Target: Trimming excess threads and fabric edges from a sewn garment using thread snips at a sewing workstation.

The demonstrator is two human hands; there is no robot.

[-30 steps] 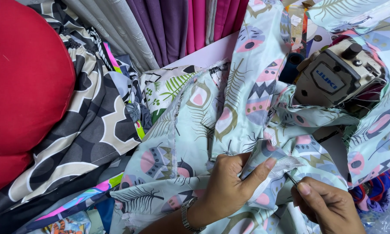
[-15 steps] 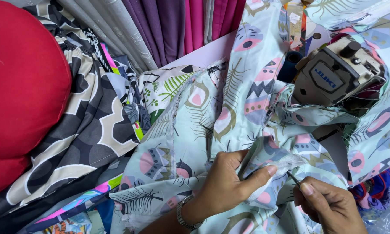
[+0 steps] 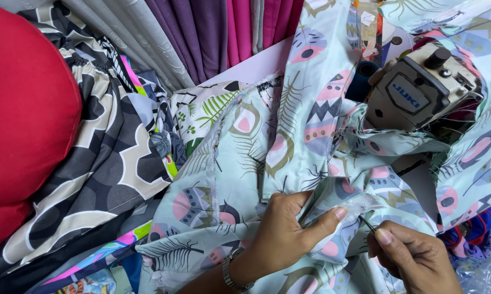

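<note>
Cotton print: pale mint feather-patterned fabric (image 3: 245, 179) drapes across the sewing machine (image 3: 420, 90).
Left hand (image 3: 286, 234): pinches a folded fabric edge, thumb beside the white seam strip (image 3: 354, 206).
Right hand (image 3: 414, 258): closed around a thin dark seam tool (image 3: 366, 223), tip at the strip.
Left side: red cushion (image 3: 27, 120).

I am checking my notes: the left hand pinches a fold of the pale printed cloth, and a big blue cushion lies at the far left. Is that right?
Not quite. The head view shows the cushion is red, not blue. The left hand does pinch the printed cloth.
</note>
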